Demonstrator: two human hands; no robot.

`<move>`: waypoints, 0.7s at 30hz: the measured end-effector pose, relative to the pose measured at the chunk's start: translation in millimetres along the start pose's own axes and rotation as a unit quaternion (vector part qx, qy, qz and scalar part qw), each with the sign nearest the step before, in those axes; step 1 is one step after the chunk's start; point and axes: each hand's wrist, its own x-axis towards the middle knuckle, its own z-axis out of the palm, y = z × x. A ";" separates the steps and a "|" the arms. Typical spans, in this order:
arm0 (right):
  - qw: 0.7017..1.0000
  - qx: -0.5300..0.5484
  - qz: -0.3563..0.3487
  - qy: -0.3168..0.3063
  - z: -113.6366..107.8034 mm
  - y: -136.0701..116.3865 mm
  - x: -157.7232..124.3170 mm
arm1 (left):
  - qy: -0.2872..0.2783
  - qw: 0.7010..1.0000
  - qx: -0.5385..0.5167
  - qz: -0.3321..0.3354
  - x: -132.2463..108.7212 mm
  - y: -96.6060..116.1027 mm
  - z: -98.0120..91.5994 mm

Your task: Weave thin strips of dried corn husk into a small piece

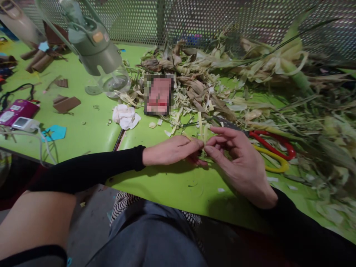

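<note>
Above the front part of the green table, both hands meet at narrow pale strips of corn husk [200, 125]. My left hand [175, 149] pinches the strips between thumb and fingers from the left. From the right, my right hand [239, 160] has its thumb and a finger closed on the same husk, its other fingers loosely curled. The strips stick up between the fingertips; their lower ends are partly hidden by the hands. Just beyond my right hand lie scissors with red and yellow handles [274, 142], their blades partly covered by husk scraps.
Dried corn husks [194, 89] are heaped along the back and right, before a perforated metal panel [191, 22]. A phone [158, 96] with a blurred-out screen, crumpled tissue [125, 115] and a water bottle [102, 55] stand beyond my left hand. A purple device [20, 113] with cables lies far left.
</note>
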 end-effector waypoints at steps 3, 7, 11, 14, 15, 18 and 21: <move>0.999 0.013 0.034 -0.012 0.1 -1.2 2.3 | -0.008 1.000 -0.006 -0.011 2.4 -2.3 1.2; 0.994 0.062 0.086 -0.012 0.3 -2.8 5.5 | 0.000 0.998 0.055 0.009 3.6 -5.9 1.7; 0.983 0.105 0.148 -0.005 -0.7 -7.1 7.6 | -0.006 0.993 0.119 0.025 2.9 -4.9 2.4; 0.984 0.092 0.150 0.019 -2.6 -11.0 8.2 | 0.008 0.995 0.093 0.023 3.1 -3.9 3.5; 0.985 0.085 0.147 0.031 -3.3 -11.9 8.1 | 0.014 0.997 0.075 0.023 3.4 -4.3 3.8; 0.986 0.068 0.145 0.046 -4.9 -12.8 7.1 | 0.015 1.000 0.012 0.022 4.6 -7.8 5.0; 0.989 0.042 0.135 0.050 -6.2 -10.8 5.8 | 0.003 0.998 -0.060 0.032 5.1 -10.5 5.6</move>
